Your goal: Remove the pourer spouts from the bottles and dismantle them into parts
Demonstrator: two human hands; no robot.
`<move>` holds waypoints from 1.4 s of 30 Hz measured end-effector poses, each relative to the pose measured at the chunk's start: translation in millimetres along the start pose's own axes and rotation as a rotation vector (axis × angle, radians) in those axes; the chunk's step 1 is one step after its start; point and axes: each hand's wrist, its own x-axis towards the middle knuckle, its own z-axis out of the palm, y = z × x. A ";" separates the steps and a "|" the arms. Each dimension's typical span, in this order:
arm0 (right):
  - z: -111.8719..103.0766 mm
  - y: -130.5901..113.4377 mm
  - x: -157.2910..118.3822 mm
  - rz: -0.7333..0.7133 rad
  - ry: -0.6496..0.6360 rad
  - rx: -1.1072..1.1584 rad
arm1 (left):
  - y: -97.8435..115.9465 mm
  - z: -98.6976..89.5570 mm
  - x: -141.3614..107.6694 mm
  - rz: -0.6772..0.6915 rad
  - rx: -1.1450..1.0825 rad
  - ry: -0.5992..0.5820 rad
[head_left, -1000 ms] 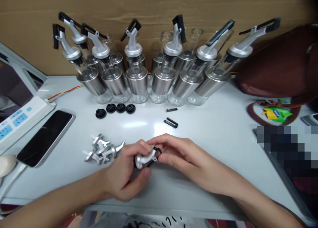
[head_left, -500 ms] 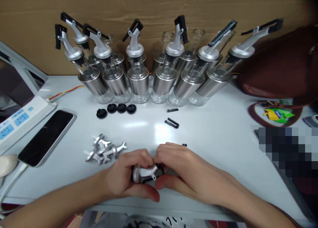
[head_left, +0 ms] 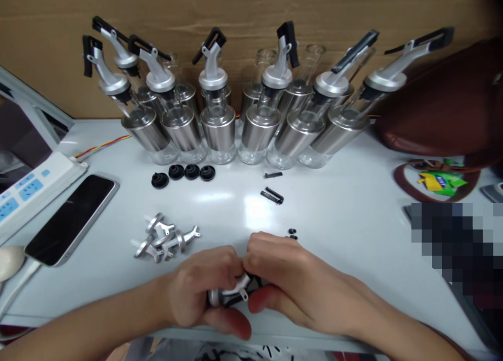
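Observation:
Near the table's front edge, my left hand [head_left: 210,290] is closed around the round base of a silver pourer spout [head_left: 236,287]. My right hand [head_left: 281,277] grips the black lever at the spout's tip, its fingers meeting those of my left hand. Left of my hands lies a small pile of silver spouts [head_left: 167,238]. Several black stoppers [head_left: 192,172] sit in a row behind the pile. Black lever pieces [head_left: 272,195] lie beyond my hands, and small black caps [head_left: 292,231] are just beyond my right hand.
Bottles with steel sleeves [head_left: 218,135] stand across the back, many topped with spouts. At left are a power strip [head_left: 35,185] and a phone [head_left: 73,219]. A brown bag [head_left: 440,104] and a green-yellow packet [head_left: 442,183] are at right.
Both hands have moved slightly down toward the front edge with the spout, and my fingers now cover more of it. More of the small black caps shows.

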 end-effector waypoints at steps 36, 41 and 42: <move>-3.8 4.6 -0.6 0.151 0.279 -0.079 | -4.5 -0.6 -1.9 -0.147 0.229 0.087; -3.9 4.5 -0.8 0.210 0.269 -0.061 | -4.4 0.5 -5.3 -0.188 0.298 0.057; -4.0 4.4 -1.1 0.216 0.262 -0.055 | -3.8 0.5 -5.4 -0.195 0.310 0.053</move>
